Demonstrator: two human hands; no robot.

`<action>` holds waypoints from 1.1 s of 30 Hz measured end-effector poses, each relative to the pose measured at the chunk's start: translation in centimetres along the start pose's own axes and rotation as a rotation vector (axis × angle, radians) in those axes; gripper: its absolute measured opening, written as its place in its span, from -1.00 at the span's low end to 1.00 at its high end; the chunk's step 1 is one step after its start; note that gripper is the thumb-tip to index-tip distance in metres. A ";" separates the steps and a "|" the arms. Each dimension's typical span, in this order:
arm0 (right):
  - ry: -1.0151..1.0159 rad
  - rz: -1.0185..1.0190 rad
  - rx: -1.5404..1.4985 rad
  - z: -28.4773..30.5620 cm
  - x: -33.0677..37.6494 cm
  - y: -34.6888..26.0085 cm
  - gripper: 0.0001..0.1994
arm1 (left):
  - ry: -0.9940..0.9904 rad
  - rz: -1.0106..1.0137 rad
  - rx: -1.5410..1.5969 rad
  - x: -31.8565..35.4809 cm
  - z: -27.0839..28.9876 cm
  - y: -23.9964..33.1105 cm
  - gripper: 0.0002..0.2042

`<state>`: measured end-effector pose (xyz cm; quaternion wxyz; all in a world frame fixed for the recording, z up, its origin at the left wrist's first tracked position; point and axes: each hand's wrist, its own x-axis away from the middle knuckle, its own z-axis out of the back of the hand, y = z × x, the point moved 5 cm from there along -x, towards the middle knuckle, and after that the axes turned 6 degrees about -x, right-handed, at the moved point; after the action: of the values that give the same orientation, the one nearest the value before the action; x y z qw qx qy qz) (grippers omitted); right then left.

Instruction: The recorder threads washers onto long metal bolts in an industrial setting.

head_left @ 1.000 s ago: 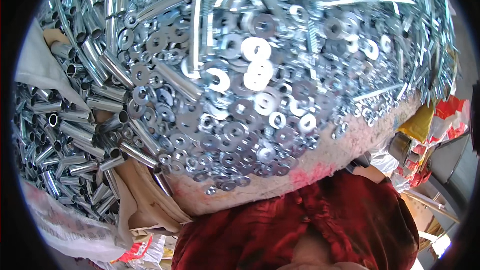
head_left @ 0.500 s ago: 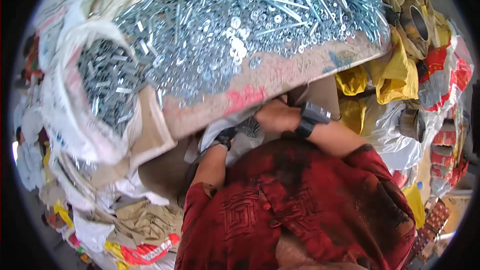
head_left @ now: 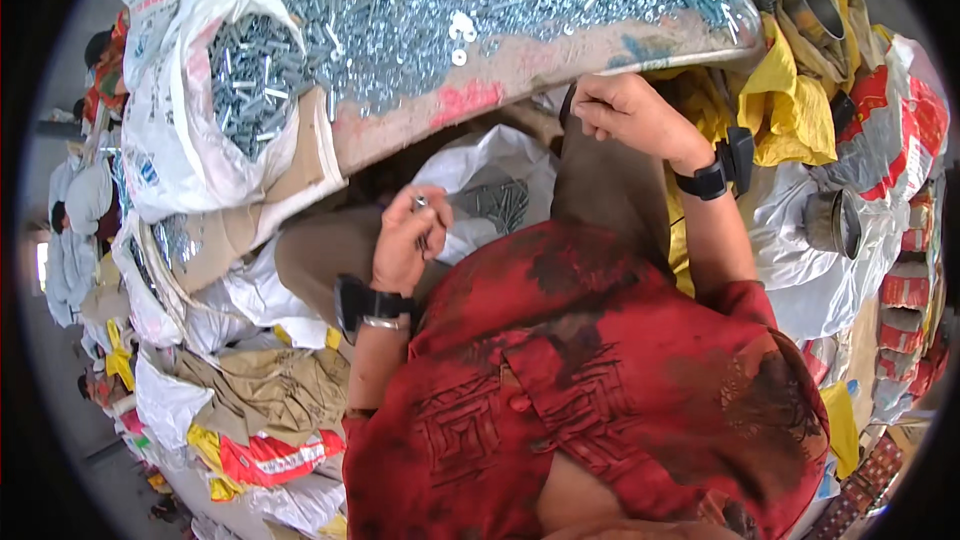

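My left hand [head_left: 405,245] is raised beside the white sack between my legs, its fingers curled round a small metal fastener [head_left: 420,203] whose shiny round end sticks up. Long bolts [head_left: 500,205] lie inside that white sack [head_left: 470,155]. My right hand [head_left: 630,112] hovers at the table's near edge, above my knee, with fingers curled in; whatever it may hold is hidden. A heap of loose bolts, rods and washers [head_left: 420,30] covers the table [head_left: 520,70] in front of me.
On the table's left a white sack [head_left: 165,155] stands open, full of short metal pieces [head_left: 245,80]. At right are yellow sacks [head_left: 790,110], a metal cup [head_left: 832,223] and another round metal container [head_left: 815,8]. Brown and red sacking [head_left: 270,390] lies at lower left.
Both hands have come out from low by the table edge and apart, the left one up and leftward, the right one up and rightward. The sack between my legs is now uncovered.
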<state>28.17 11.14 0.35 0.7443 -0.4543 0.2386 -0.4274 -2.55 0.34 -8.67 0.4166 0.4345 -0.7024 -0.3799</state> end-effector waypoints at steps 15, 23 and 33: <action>-0.020 -0.223 1.013 -14.6 -8.5 11.7 -0.85 | 0.056 0.100 -0.011 -1.4 0.3 -3.0 -0.67; 0.214 0.021 0.741 -10.6 -4.2 4.5 -0.87 | 0.023 0.016 -0.145 -1.4 0.3 -2.3 -0.75; 0.744 0.313 0.732 0.6 -3.3 -3.5 -0.90 | -0.012 0.026 -0.184 -1.6 -2.9 2.5 -0.79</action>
<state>25.45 13.42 3.63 0.7738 0.0574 0.3862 -0.4987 -0.16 2.20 -5.75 0.4556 0.3830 -0.6724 -0.4400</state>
